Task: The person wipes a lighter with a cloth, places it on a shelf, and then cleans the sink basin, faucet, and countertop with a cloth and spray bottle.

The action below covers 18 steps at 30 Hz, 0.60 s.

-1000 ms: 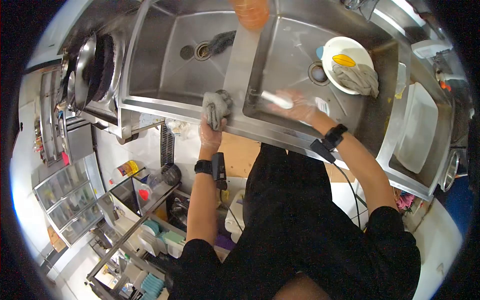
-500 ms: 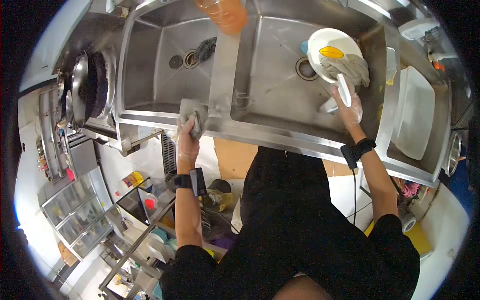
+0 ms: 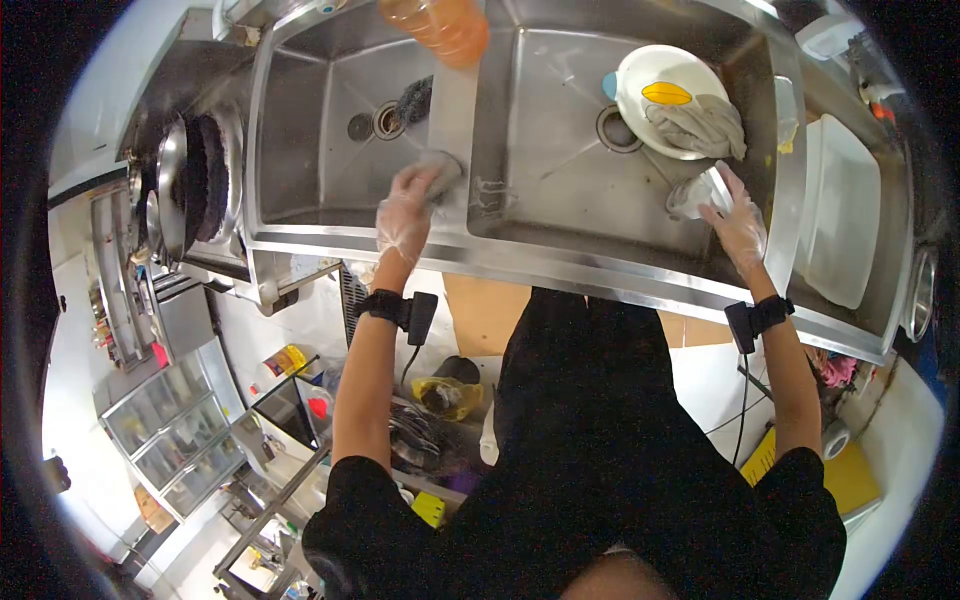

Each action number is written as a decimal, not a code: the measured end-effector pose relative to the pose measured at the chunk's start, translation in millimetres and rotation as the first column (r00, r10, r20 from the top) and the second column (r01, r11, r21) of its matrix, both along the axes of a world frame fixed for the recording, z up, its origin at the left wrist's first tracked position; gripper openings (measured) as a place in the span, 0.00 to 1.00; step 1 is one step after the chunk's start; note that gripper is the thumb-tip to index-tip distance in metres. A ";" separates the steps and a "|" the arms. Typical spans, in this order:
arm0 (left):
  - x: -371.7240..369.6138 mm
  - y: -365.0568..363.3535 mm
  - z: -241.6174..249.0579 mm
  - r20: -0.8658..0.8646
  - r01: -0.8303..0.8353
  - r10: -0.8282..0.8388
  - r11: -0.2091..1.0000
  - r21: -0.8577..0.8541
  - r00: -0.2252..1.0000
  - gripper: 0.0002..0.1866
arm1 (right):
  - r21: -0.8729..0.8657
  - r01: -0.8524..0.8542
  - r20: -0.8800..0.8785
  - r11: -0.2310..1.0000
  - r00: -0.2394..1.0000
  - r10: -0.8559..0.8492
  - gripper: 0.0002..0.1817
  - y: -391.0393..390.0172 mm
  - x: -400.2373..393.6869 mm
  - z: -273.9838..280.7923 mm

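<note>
My left hand, in a clear plastic glove, is closed on a grey cloth that looks blurred by motion, over the divider between the two basins. Inside the right basin, my right hand, also gloved, grips a white object whose shape is partly covered by my fingers. Just beyond it sits a white bowl with a yellow shape inside, and a greyish cloth hangs over its rim.
An orange-tinted clear container stands at the far end of the divider. A dark scrubber lies by the left drain. Pans stand at the left, and a white tray lies at the right.
My left hand has moved right and away from me with the grey cloth, from the sink's front edge to the divider. The white object in my right hand has turned.
</note>
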<state>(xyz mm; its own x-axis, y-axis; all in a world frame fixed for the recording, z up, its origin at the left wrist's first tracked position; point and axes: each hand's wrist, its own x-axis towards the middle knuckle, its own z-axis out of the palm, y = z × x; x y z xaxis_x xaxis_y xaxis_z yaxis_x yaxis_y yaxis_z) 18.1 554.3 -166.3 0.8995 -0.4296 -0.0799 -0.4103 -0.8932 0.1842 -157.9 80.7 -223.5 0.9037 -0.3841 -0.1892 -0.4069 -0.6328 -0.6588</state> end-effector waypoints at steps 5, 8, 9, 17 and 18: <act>-45.8 9.1 -17.9 -0.057 0.191 -0.188 0.980 0.054 0.981 0.37 | -0.032 0.003 0.101 0.999 0.995 0.000 0.39 14.6 -6.2 33.6; -81.5 26.4 -29.4 -0.157 0.206 -0.188 0.972 0.109 0.969 0.39 | -0.234 0.003 0.294 0.972 0.954 0.067 0.38 27.6 -11.6 57.3; -86.0 30.8 -31.3 -0.175 0.233 -0.210 0.964 0.128 0.962 0.40 | -0.268 0.009 0.361 0.963 0.928 0.092 0.37 36.3 -12.5 67.5; 14.0 -55.1 -10.0 -0.170 0.461 -0.429 0.844 0.274 0.887 0.23 | -0.149 -0.361 0.032 0.921 0.929 0.369 0.29 118.5 -16.5 64.2; 30.4 -58.7 -25.2 -0.097 0.491 -0.485 0.823 0.286 0.869 0.23 | -0.173 -0.352 0.006 0.920 0.934 0.358 0.27 129.3 -16.2 62.9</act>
